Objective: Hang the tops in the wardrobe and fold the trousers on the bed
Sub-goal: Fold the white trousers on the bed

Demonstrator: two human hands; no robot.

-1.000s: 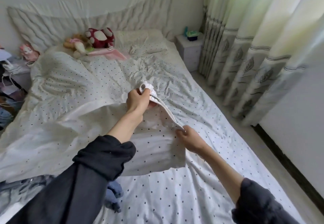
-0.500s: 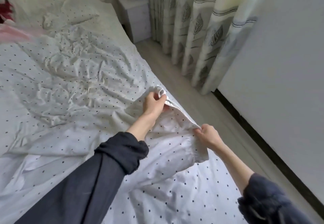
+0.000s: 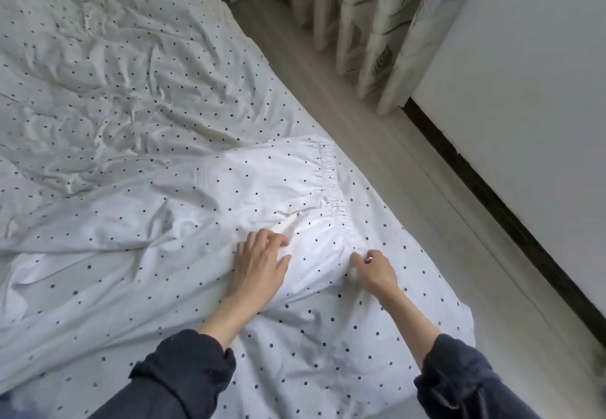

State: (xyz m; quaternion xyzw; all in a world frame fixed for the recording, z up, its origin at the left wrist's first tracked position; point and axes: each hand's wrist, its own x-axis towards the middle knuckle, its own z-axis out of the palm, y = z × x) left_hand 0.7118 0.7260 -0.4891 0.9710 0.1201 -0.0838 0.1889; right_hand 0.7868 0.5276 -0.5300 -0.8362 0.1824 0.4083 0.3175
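The polka-dot trousers (image 3: 262,195) are laid on the bed (image 3: 98,74), unfolded, flattened by the spread left hand (image 3: 259,268), the waistband (image 3: 334,195) pinched by the right hand (image 3: 373,271); no tops are seen.

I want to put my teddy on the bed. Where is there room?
The rumpled sheet up left of the trousers is free. It is crowded near the bed's edge, where the left hand presses the trousers and the right hand pinches the waistband.

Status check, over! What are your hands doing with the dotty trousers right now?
Left hand flat on dotted trousers, pressing them on the bed. Right hand pinching the waistband end. Trousers spread, not yet folded. Nothing in the way.
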